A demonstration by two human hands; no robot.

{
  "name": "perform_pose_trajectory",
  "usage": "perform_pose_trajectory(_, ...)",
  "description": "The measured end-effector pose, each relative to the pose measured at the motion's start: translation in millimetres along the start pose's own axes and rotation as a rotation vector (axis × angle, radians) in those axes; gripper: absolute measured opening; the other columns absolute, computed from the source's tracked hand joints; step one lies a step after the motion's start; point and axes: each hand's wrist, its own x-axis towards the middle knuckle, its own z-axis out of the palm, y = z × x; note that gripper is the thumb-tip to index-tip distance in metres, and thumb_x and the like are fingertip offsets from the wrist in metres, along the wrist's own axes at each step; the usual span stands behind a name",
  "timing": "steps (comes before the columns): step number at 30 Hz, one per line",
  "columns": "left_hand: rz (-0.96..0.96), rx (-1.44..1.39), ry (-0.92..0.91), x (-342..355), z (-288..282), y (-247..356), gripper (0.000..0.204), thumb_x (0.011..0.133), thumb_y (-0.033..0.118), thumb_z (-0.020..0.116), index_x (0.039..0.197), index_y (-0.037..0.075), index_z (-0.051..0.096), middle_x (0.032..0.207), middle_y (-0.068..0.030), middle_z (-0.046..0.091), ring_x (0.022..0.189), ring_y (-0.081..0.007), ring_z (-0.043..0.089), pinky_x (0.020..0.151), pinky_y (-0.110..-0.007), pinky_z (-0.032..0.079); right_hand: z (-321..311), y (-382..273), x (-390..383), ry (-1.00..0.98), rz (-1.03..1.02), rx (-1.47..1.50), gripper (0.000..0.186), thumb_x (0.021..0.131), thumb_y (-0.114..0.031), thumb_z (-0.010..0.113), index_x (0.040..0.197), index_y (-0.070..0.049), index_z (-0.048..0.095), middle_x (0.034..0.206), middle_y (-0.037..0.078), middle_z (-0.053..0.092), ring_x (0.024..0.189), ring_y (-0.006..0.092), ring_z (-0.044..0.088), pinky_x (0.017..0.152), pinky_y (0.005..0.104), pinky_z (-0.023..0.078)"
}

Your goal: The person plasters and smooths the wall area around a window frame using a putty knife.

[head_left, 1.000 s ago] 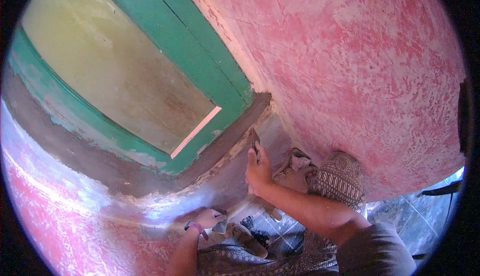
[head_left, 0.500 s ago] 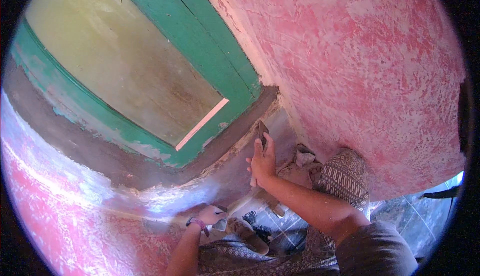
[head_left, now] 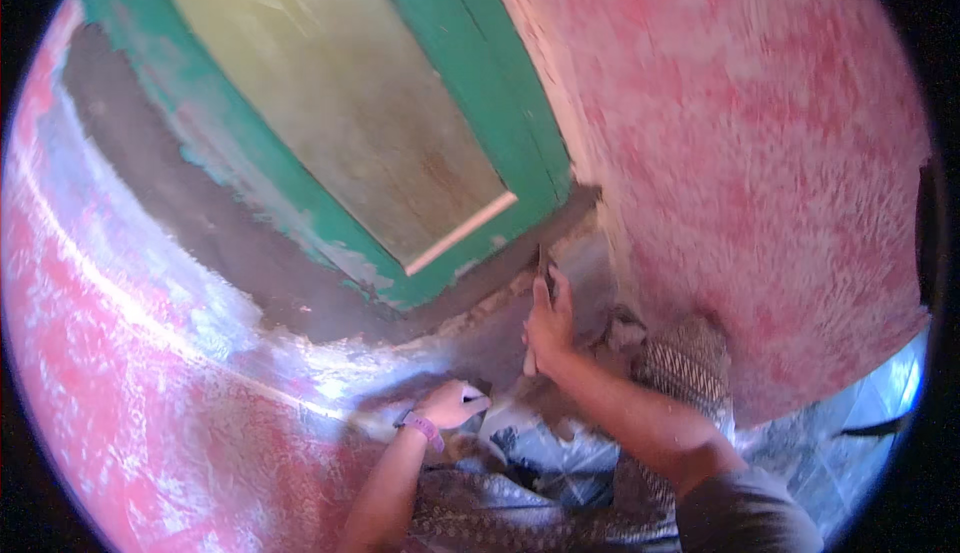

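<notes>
My right hand (head_left: 549, 325) grips a narrow flat tool (head_left: 542, 265), probably a trowel, its blade pointing up at the rough grey plaster ledge (head_left: 505, 303) below the green door or window frame (head_left: 540, 193) with its cloudy panel (head_left: 340, 103). My left hand (head_left: 456, 403), lower and further left, is closed on a small dark-handled tool, possibly a scraper, near the foot of the wall; the grip is small and partly hidden. Dark grey plaster (head_left: 180, 203) borders the frame's lower side, beside whitish and pink painted wall (head_left: 140, 393).
A mottled pink wall (head_left: 740, 133) rises at the right. Patterned cloth (head_left: 680, 358) covers my legs at the bottom. A grey lump (head_left: 625, 328) sits in the corner, and blue-grey floor tiles (head_left: 830, 453) show behind my right arm, with a dark object at the far right.
The view has turned, so the frame appears further right and tilted. In the picture both hands have shifted right, the left also upward; both still hold their tools.
</notes>
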Motion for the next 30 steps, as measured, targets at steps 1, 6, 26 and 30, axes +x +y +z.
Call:
perform_pose_trajectory(1,0.000,-0.020,-0.047,-6,-7,12,0.040,0.094,0.043,0.063,0.104,0.006,0.075,0.096,-0.0215,0.073,0.088,-0.0363,0.071,0.082,-0.044,0.053,-6,6,-3,-0.059,0.004,-0.003,0.042,0.106,-0.037,0.053,0.144,-0.022,0.042,0.090,0.007,0.056,0.049,0.0129,0.046,0.039,0.0290,0.039)
perform_pose_trajectory(6,-0.006,-0.002,0.016,3,10,-9,0.042,0.093,0.045,0.063,0.101,0.006,0.076,0.095,-0.0199,0.074,0.087,-0.0367,0.070,0.082,-0.045,0.052,-55,-22,-65,-0.137,0.156,-0.088,0.045,0.106,-0.031,0.054,0.147,-0.020,0.040,0.100,0.009,0.058,0.054,0.0151,0.049,0.044,0.0319,0.041)
perform_pose_trajectory(26,0.247,-0.016,0.025,125,60,106,0.043,0.087,0.047,0.071,0.104,0.008,0.076,0.100,-0.0206,0.074,0.096,-0.0383,0.071,0.085,-0.047,0.055,-149,-121,-64,-0.458,0.004,-0.505,0.048,0.104,-0.024,0.060,0.148,-0.016,0.045,0.101,0.007,0.062,0.052,0.0081,0.051,0.044,0.0244,0.044)
perform_pose_trajectory(30,0.387,0.163,0.110,132,61,139,0.038,0.083,0.039,0.071,0.094,0.002,0.075,0.093,-0.0216,0.073,0.089,-0.0407,0.072,0.079,-0.050,0.056,-152,-130,-73,-0.394,0.062,-0.344,0.046,0.105,-0.024,0.057,0.149,-0.016,0.044,0.108,0.010,0.064,0.052,0.0080,0.051,0.043,0.0247,0.043)
